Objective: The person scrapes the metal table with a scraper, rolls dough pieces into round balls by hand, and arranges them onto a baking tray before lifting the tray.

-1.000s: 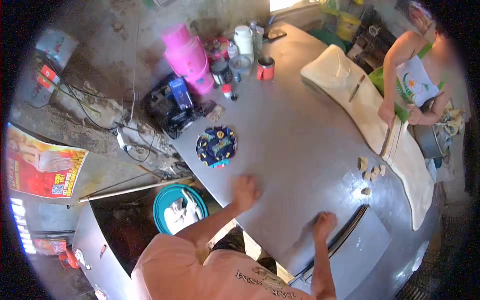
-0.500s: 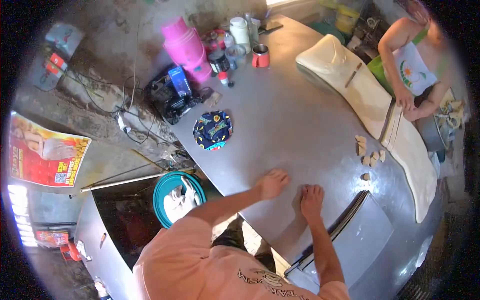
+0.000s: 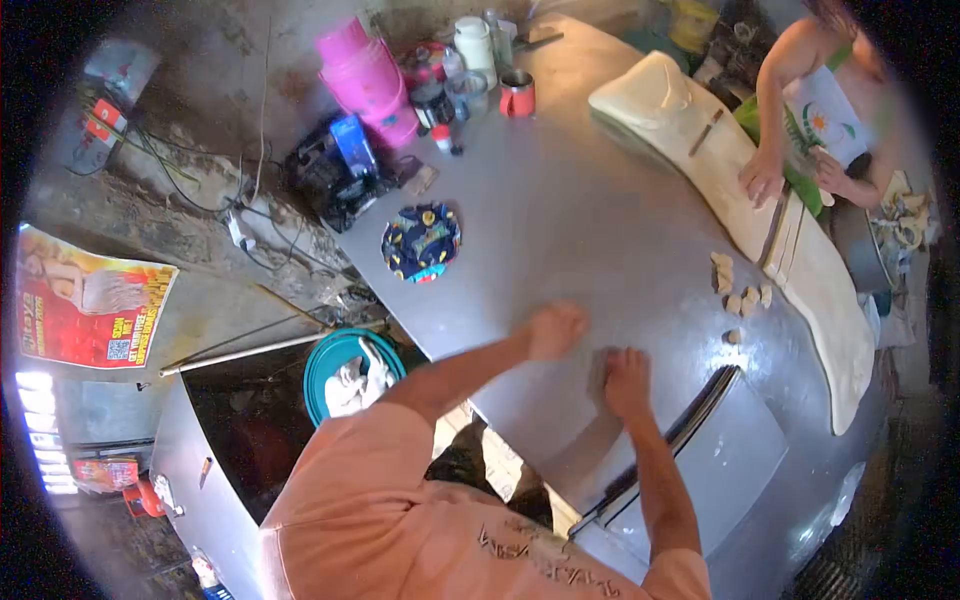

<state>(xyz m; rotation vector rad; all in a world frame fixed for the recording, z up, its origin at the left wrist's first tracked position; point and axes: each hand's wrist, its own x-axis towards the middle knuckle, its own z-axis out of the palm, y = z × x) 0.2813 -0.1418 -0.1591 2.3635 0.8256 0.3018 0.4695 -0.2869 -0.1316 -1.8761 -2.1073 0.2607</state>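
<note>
My left hand (image 3: 557, 331) hovers over or rests on the grey metal table (image 3: 520, 230), its fingers smeared by motion. To its right, my right hand (image 3: 627, 382) is at the table surface, palm down, with its fingers curled together; whatever is under them is hidden. Beyond it lie several small pieces of dough (image 3: 733, 303). A long sheet of pale dough (image 3: 815, 315) stretches along the far right side, with cuts across it and a thin brown tool (image 3: 706, 132) on top. A dark patterned cloth item (image 3: 420, 242) lies at the left.
A co-worker's hand (image 3: 762, 178) reaches over the dough. A pink jug (image 3: 367, 85), a red mug (image 3: 517, 93) and a white container (image 3: 475, 50) stand at the back left. Grey sheets (image 3: 715, 460) lie near my right forearm. A teal tub (image 3: 322, 385) sits below the table's left edge.
My left hand has moved right, then slightly away from me. My right hand has shifted left and away from me. The co-worker's hands have come together, then parted.
</note>
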